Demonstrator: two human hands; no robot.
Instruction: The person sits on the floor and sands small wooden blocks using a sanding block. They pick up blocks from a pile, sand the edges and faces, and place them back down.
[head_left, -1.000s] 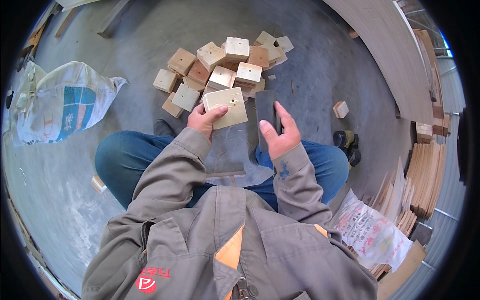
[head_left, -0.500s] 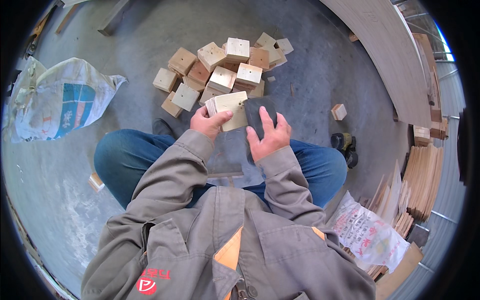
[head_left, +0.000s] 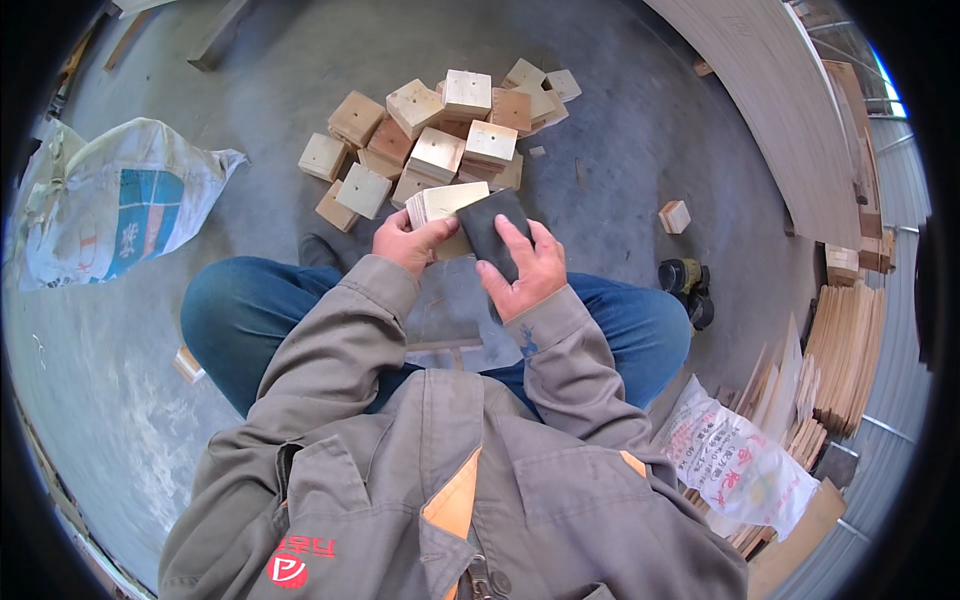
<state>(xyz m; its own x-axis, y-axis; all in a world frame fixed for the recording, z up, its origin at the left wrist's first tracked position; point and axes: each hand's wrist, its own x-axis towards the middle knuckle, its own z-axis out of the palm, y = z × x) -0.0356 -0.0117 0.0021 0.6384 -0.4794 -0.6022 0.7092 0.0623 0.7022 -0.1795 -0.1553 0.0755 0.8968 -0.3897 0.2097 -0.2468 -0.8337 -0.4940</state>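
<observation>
My left hand is closed round a pale layered plywood block, fingers behind and thumb on its near edge. A flat, dark grey rectangular sanding block lies against the right part of that face and hides much of it. Gripping the sanding block from the right is my right hand, its fingers spread over the dark surface. Just beyond both hands lies a heap of square wooden blocks, several with a small hole in the top face.
At left slumps a white woven sack. Beyond my right knee are a yellow-and-black power tool and one loose wooden block. Thin wood strips, another white sack and a large leaning board line the right side.
The sanding block and my right hand have moved left across the plywood block and tilted, covering more of its face. My left hand keeps its hold. The view has shifted slightly.
</observation>
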